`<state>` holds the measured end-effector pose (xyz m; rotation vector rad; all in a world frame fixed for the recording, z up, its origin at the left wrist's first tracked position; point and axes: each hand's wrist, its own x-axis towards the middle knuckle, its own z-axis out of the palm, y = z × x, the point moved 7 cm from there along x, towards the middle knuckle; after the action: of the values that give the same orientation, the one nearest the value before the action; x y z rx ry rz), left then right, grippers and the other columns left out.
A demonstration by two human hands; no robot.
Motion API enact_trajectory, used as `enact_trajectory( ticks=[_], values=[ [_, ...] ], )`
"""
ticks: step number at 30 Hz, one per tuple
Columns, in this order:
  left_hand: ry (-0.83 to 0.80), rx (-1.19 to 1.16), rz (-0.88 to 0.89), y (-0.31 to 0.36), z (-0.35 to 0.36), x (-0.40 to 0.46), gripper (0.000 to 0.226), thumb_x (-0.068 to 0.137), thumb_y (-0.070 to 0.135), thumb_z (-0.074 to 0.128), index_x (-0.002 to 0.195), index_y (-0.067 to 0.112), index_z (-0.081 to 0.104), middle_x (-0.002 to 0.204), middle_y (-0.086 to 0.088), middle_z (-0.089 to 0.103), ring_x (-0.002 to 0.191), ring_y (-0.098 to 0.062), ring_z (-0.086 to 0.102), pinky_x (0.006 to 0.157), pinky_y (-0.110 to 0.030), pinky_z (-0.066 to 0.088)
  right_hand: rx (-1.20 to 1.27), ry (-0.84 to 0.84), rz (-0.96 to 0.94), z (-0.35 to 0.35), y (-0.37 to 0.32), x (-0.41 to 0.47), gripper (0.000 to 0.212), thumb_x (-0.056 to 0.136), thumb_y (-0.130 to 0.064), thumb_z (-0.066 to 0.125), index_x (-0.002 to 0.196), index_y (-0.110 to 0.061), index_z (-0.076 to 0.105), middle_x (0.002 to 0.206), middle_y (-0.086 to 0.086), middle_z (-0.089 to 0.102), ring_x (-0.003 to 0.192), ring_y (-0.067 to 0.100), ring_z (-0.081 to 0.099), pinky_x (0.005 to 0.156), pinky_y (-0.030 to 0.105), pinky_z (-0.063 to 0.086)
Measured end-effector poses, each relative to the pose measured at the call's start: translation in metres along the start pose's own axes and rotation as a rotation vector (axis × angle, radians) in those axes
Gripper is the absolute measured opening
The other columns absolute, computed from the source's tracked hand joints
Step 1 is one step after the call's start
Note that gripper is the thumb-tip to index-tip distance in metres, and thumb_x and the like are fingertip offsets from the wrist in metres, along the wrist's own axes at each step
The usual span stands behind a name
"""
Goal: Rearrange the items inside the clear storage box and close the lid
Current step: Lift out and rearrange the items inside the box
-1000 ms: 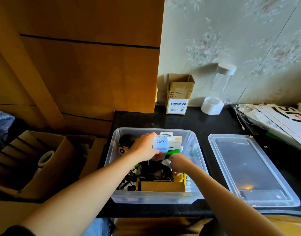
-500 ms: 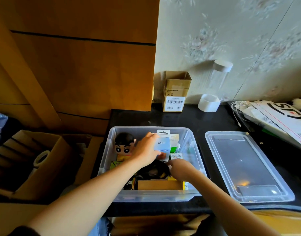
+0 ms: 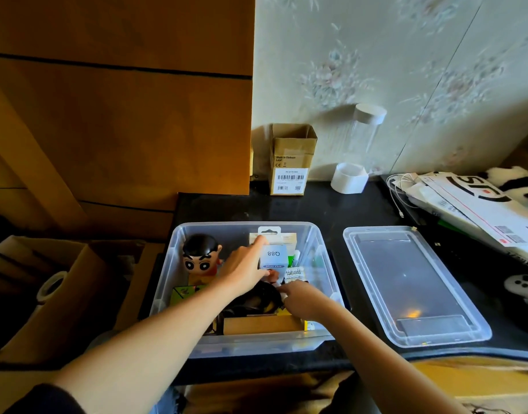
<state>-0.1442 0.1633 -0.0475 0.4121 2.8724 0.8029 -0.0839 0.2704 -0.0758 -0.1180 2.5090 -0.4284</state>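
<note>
Head view: mini fan box [image 3: 274, 258] is being gripped by left hand [image 3: 245, 274]; right hand [image 3: 303, 297], grip unclear, is steadying items at 5 o'clock; it should be seated upright.

The right hand [image 3: 303, 300] covers its own fingertips and the dark item beneath; the plush panda [image 3: 515, 186] is cut off at the right edge.
</note>
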Motion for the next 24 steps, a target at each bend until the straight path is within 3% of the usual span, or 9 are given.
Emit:
enact_trajectory(
  ticks=[2, 4, 8, 13, 17, 20, 22, 24],
  values=[
    [0.014, 0.030, -0.007, -0.001, -0.009, 0.001, 0.048, 0.087, 0.038, 0.063, 0.119, 0.022, 0.032, 0.130, -0.002, 0.058, 0.106, -0.019, 0.062, 0.055, -0.011, 0.039, -0.014, 0.014, 0.013, 0.000, 0.000, 0.001, 0.037, 0.097, -0.010, 0.033, 0.128, -0.007, 0.052, 0.121, 0.016, 0.059, 0.108, 0.029, 0.056, 0.092, 0.033, 0.047],
    [0.001, 0.054, -0.050, 0.000, -0.013, 0.004, 0.048, 0.089, 0.044, 0.060, 0.118, 0.018, 0.033, 0.131, -0.002, 0.057, 0.110, -0.020, 0.059, 0.059, -0.012, 0.030, -0.012, 0.019, 0.022, 0.000, 0.000, 0.003, 0.037, 0.097, -0.011, 0.034, 0.127, -0.008, 0.054, 0.119, 0.016, 0.060, 0.106, 0.028, 0.057, 0.091, 0.033, 0.047],
    [-0.118, -0.128, -0.254, -0.004, 0.002, 0.011, 0.061, 0.091, 0.049, 0.053, 0.131, 0.006, 0.036, 0.133, -0.006, 0.055, 0.114, -0.023, 0.057, 0.084, -0.025, 0.046, -0.028, 0.030, 0.002, -0.001, -0.001, 0.003, 0.038, 0.097, -0.013, 0.033, 0.129, -0.011, 0.053, 0.122, 0.015, 0.058, 0.108, 0.029, 0.055, 0.090, 0.033, 0.046],
    [-0.181, -0.352, -0.370, -0.010, 0.012, 0.014, 0.047, 0.095, 0.038, 0.051, 0.134, 0.012, 0.046, 0.127, -0.012, 0.059, 0.095, -0.027, 0.066, 0.070, -0.030, 0.057, -0.041, 0.027, -0.007, 0.000, 0.000, 0.006, 0.038, 0.096, -0.015, 0.034, 0.129, -0.012, 0.053, 0.122, 0.013, 0.058, 0.107, 0.027, 0.055, 0.091, 0.033, 0.047],
    [-0.186, -0.489, -0.410, -0.012, 0.015, 0.011, 0.044, 0.094, 0.033, 0.055, 0.132, 0.011, 0.051, 0.126, -0.014, 0.060, 0.102, -0.031, 0.063, 0.081, -0.042, 0.057, -0.064, 0.019, -0.009, -0.001, -0.002, 0.006, 0.038, 0.096, -0.014, 0.035, 0.130, -0.012, 0.051, 0.123, 0.012, 0.058, 0.107, 0.027, 0.055, 0.093, 0.034, 0.048],
    [-0.264, -0.431, -0.372, -0.011, 0.012, 0.005, 0.042, 0.097, 0.037, 0.048, 0.130, 0.012, 0.052, 0.124, -0.010, 0.060, 0.100, -0.026, 0.062, 0.084, -0.037, 0.055, -0.090, 0.034, -0.016, -0.002, -0.004, 0.003, 0.040, 0.096, -0.012, 0.033, 0.133, -0.011, 0.049, 0.127, 0.013, 0.056, 0.112, 0.028, 0.052, 0.095, 0.035, 0.047],
    [-0.265, -0.278, -0.290, -0.009, -0.003, 0.004, 0.039, 0.101, 0.038, 0.037, 0.120, 0.010, 0.058, 0.102, -0.006, 0.063, 0.084, -0.018, 0.059, 0.069, -0.027, 0.047, -0.039, 0.053, 0.002, -0.004, -0.002, 0.001, 0.042, 0.095, -0.011, 0.034, 0.133, -0.014, 0.050, 0.130, 0.011, 0.054, 0.116, 0.028, 0.051, 0.096, 0.034, 0.045],
    [-0.189, -0.114, -0.214, -0.011, -0.028, 0.000, 0.036, 0.103, 0.028, 0.032, 0.103, 0.009, 0.062, 0.086, -0.006, 0.059, 0.079, -0.019, 0.056, 0.063, -0.028, 0.040, -0.011, 0.067, 0.028, -0.005, 0.000, 0.001, 0.042, 0.094, -0.010, 0.035, 0.133, -0.016, 0.051, 0.132, 0.009, 0.053, 0.117, 0.027, 0.050, 0.093, 0.032, 0.044]
  ],
)
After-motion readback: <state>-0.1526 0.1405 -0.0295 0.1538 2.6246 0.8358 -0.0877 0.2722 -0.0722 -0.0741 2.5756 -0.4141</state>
